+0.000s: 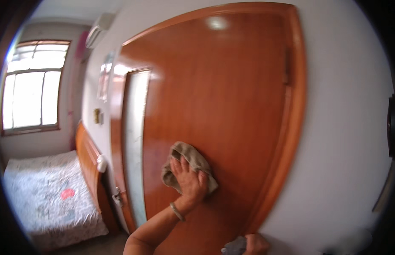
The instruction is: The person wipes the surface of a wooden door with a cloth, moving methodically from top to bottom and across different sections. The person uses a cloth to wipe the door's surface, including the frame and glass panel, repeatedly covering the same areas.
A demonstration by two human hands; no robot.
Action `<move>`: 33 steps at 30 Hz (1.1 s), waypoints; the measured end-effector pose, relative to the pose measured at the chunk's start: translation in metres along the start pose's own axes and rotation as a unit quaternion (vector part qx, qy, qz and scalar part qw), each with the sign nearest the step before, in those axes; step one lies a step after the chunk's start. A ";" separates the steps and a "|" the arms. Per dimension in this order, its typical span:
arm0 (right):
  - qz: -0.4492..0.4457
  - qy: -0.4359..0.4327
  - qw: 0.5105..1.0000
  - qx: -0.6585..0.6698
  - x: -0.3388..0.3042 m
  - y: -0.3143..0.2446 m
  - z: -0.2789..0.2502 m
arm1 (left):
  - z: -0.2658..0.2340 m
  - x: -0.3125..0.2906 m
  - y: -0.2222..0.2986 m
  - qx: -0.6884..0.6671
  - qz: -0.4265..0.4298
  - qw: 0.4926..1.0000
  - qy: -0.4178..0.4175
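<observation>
My left hand (189,180), with a bangle (177,211) on its wrist, presses a brown-green cloth (197,159) against a glossy reddish-brown wooden door (223,97). The fingers lie over the cloth, which bunches up around them. At the lower edge of the view, my right hand (255,244) is closed on a grey, crumpled-looking thing (234,246). That thing is blurred and partly cut off, so its kind is unclear.
A narrow glass panel (136,140) runs down the door's left side, near a metal handle (117,196). To the left stands a bed (53,191) with a wooden headboard (89,153), below a window (34,85). An air conditioner (99,29) hangs high on the wall.
</observation>
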State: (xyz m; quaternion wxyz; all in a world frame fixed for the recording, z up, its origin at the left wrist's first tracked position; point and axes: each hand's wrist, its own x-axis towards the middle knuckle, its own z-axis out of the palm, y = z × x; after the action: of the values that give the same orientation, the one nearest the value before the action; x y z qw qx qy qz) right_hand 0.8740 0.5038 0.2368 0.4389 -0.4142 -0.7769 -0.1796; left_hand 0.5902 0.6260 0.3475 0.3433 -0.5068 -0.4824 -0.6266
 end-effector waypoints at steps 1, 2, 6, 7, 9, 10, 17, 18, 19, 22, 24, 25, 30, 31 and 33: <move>-0.005 -0.015 1.000 -0.005 0.005 0.011 -0.005 | 0.008 0.021 0.019 0.011 0.034 0.999 0.009; 0.009 -0.018 1.000 -0.022 -0.013 0.018 0.012 | 0.005 0.030 0.031 -0.006 0.043 0.999 0.009; -0.045 0.000 0.999 -0.003 0.015 0.022 -0.003 | 0.023 0.098 0.084 -0.004 0.072 0.997 0.040; -0.050 0.002 0.999 0.004 0.017 0.027 -0.004 | 0.029 0.114 0.097 -0.007 0.082 0.996 0.047; -0.055 -0.010 0.998 0.028 0.019 0.030 -0.006 | 0.035 0.144 0.116 -0.005 0.100 0.993 0.059; -0.052 -0.024 0.998 0.041 0.018 0.033 -0.009 | 0.041 0.156 0.126 -0.013 0.102 0.992 0.067; -0.072 -0.016 0.992 0.100 0.015 0.044 -0.007 | 0.060 0.271 0.182 -0.102 0.020 0.985 0.138; -0.072 -0.011 0.991 0.109 0.017 0.043 -0.004 | 0.056 0.288 0.188 -0.102 0.006 0.985 0.137; -0.066 -0.006 0.992 0.111 0.018 0.045 -0.001 | 0.061 0.303 0.193 -0.096 0.009 0.986 0.135; -0.051 -0.035 0.990 0.126 0.009 0.055 0.015 | 0.060 0.344 0.209 -0.070 0.027 0.990 0.122; -0.045 -0.044 0.991 0.120 0.009 0.058 0.012 | 0.057 0.369 0.217 -0.060 0.038 0.992 0.101; -0.049 -0.038 0.990 0.123 0.013 0.050 0.004 | 0.053 0.385 0.215 -0.059 0.050 0.992 0.100; -0.043 -0.030 0.991 0.122 0.012 0.053 0.004 | 0.053 0.405 0.220 -0.118 -0.002 0.988 0.100; -0.044 -0.021 0.991 0.126 0.012 0.051 0.002 | 0.052 0.409 0.219 -0.121 -0.014 0.987 0.102; -0.047 -0.006 0.986 0.159 0.011 0.051 0.001 | 0.051 0.415 0.214 -0.328 -0.008 0.936 0.129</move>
State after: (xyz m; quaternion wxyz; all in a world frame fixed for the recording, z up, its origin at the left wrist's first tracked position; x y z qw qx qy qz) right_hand 0.9114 0.5406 0.2411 0.4854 -0.3031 -0.8170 -0.0714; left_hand 0.6981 0.6354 0.8041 0.2120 -0.5016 -0.2056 -0.8131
